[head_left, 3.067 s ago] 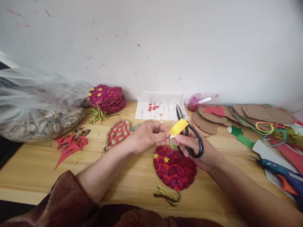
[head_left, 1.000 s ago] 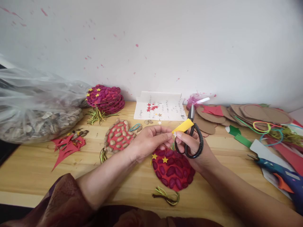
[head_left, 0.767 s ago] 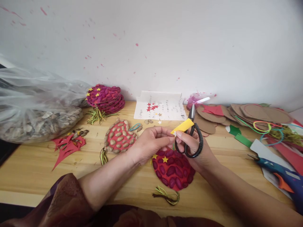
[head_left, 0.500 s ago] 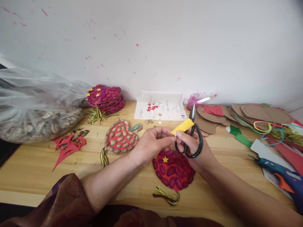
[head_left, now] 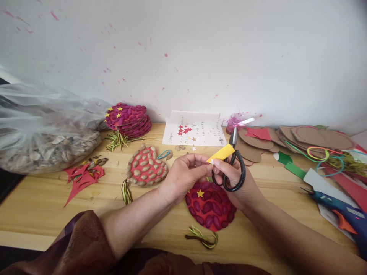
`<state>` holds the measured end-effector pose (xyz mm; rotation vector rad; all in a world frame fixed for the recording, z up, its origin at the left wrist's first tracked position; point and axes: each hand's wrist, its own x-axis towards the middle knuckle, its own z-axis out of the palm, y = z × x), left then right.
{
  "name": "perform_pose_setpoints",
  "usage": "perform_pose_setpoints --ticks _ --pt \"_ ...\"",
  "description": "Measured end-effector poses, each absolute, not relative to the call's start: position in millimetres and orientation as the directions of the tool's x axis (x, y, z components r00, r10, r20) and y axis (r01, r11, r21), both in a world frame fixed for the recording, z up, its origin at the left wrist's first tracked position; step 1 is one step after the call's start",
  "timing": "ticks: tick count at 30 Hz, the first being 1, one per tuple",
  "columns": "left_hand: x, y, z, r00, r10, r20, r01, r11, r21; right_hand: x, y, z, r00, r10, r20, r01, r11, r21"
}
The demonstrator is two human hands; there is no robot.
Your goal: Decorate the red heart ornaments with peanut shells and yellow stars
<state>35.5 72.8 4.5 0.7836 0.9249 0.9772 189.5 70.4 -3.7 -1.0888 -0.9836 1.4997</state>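
My left hand (head_left: 185,173) and my right hand (head_left: 235,179) meet above the wooden table (head_left: 160,225), both pinching the near end of a small yellow paper strip (head_left: 221,153). Black scissors (head_left: 233,168) hang in my right hand, loops round the fingers and blades pointing up and away. Just below my hands lies a red disc covered in dark red shells with a yellow star (head_left: 209,206). A bundle of yellow and brown threads (head_left: 202,238) lies at the disc's near side.
A heart-shaped piece studded with peanuts (head_left: 146,170) lies left of my hands, red paper scraps (head_left: 82,177) further left, and a plastic bag of shells (head_left: 43,133). A stack of red discs (head_left: 129,118), a star sheet (head_left: 193,131), cardboard circles (head_left: 286,139) and a blue glue gun (head_left: 341,212) are around.
The scissors have swung from leaning left to pointing straight up, and the yellow strip has tilted flatter. In the last second my hands have barely moved.
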Motion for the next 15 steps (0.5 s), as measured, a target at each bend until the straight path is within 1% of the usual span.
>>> perform_pose_setpoints --ticks 8,15 --pt "37.1 70.5 0.7 0.27 0.92 -0.283 -0.368 0.37 0.853 188.9 69.2 -8.6 -0.083 0.982 -0.17 -0.252 -0.186 -0.95" --pt "39.8 68.1 0.7 0.261 0.924 -0.281 -0.357 0.363 0.861 188.4 69.2 -8.1 -0.052 0.982 -0.181 -0.25 -0.189 -0.95"
